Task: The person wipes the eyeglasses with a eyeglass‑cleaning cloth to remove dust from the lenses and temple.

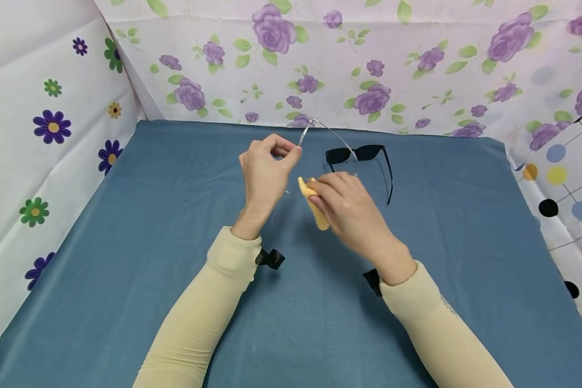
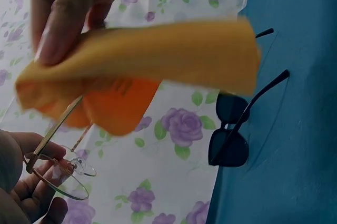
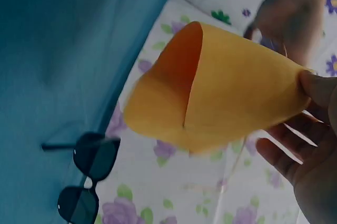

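My left hand (image 1: 267, 172) pinches a pair of thin metal-framed eyeglasses (image 2: 55, 129) by the lens end, raised above the table. One slender temple arcs toward the right in the head view. My right hand (image 1: 354, 213) holds a yellow-orange cloth (image 1: 320, 216) between thumb and fingers. In the left wrist view the cloth (image 2: 174, 55) hangs in a fold over a temple of the eyeglasses and hides its far part. The right wrist view shows the cloth (image 3: 247, 87) spread wide, covering most of the eyeglasses.
Black sunglasses (image 1: 338, 156) lie near the back of the table, temples unfolded, just beyond my right hand. Blue cloth (image 1: 140, 302) covers the table. A flowered curtain (image 1: 252, 70) hangs along its back edge, with patterned sheets at both sides.
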Demonstrator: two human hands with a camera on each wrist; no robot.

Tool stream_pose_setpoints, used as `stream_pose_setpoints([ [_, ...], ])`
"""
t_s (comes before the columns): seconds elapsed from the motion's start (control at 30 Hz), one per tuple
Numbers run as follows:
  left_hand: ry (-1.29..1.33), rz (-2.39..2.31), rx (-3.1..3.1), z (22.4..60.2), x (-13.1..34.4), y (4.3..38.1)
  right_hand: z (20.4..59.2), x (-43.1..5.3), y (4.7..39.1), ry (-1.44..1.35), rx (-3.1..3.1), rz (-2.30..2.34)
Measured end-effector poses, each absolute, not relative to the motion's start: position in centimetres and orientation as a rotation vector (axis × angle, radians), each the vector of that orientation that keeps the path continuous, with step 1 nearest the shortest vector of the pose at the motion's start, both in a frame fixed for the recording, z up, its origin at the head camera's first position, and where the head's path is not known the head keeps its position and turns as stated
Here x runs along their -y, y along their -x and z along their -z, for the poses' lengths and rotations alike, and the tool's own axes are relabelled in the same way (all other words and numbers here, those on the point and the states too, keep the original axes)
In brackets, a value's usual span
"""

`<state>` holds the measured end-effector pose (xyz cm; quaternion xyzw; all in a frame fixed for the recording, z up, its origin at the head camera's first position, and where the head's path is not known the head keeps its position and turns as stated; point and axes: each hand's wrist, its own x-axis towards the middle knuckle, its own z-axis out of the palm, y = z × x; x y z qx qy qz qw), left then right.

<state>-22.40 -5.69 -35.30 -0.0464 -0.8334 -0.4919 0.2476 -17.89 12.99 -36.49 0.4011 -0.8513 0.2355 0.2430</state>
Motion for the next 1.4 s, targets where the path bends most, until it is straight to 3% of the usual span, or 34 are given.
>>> stream_pose_setpoints([
  [0.53,0.207,1.358,2.294,35.4,3.8,21.3,38.6,-10.6,17.2,-1.005,2.194,-0.416],
  [1.4,0.279,1.489,2.260,34.1,7.8,22.7,37.0,-13.1,18.5,-1.022,2.247,-0.828],
])
